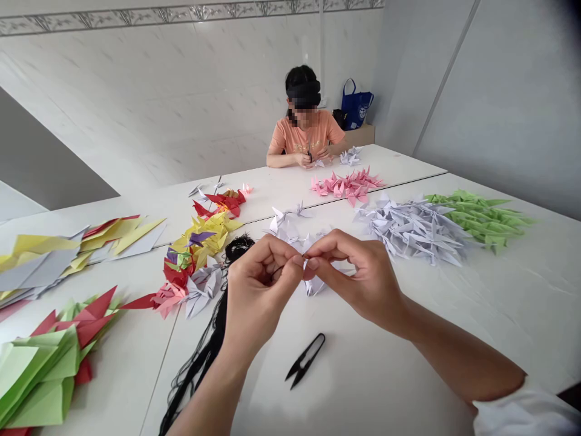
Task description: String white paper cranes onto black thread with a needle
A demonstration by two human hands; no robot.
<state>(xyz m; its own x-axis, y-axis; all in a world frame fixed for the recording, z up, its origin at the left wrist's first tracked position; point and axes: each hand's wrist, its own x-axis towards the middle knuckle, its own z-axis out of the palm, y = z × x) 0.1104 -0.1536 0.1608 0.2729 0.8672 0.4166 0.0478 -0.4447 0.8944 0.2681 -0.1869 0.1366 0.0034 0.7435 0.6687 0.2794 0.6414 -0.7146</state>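
My left hand [259, 295] and my right hand [358, 274] meet above the white table, fingertips pinched together on a thin black thread [276, 272]. A small lavender paper crane [312, 284] lies just below the pinch, partly hidden by my fingers. A long bundle of black thread [216, 327] trails past my left wrist. Black thread snips [305, 361] lie closed below my hands. Heaps of lavender paper cranes [411, 233] and green paper cranes [476, 218] lie to the right.
Across the table, a seated person [305, 130] holds scissors [310, 149]. Pink cranes [347, 186], red cranes [222, 203] and yellow cranes [204, 239] lie between us. Stacks of coloured folded paper [40, 369] fill the left edge. A blue bag [356, 104] stands behind.
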